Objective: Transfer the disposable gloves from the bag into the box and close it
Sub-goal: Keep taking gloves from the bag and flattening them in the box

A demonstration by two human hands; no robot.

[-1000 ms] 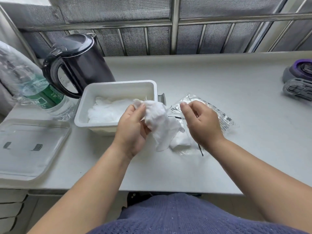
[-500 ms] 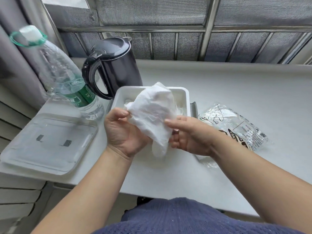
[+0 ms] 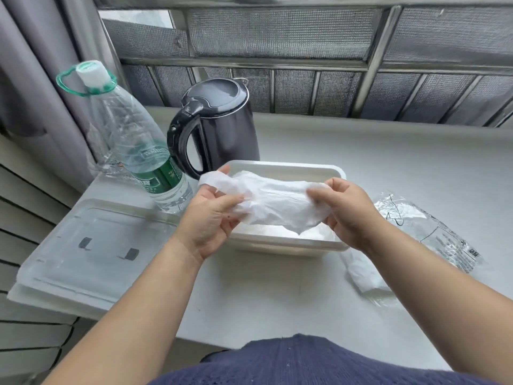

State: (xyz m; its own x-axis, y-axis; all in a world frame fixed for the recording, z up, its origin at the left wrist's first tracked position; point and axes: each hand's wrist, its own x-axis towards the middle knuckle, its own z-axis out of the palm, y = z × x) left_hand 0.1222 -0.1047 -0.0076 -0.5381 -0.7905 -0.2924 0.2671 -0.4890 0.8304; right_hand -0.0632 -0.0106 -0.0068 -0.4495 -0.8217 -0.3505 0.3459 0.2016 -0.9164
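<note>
A wad of thin white disposable gloves is stretched sideways just above the open white box. My left hand grips its left end and my right hand grips its right end. More white gloves lie inside the box beneath the wad. To the right on the counter lies the clear printed bag, with a few white gloves spilling from its near end. The box's clear lid rests flat at the left, on the counter's near corner.
A black electric kettle stands right behind the box. A clear water bottle with a green label stands left of the kettle. A barred window runs along the back. The grey counter stretches to the right.
Both hands carried the wad of gloves from near the bag to above the box and pulled it out sideways. My view turned left, and the bag now lies further right.
</note>
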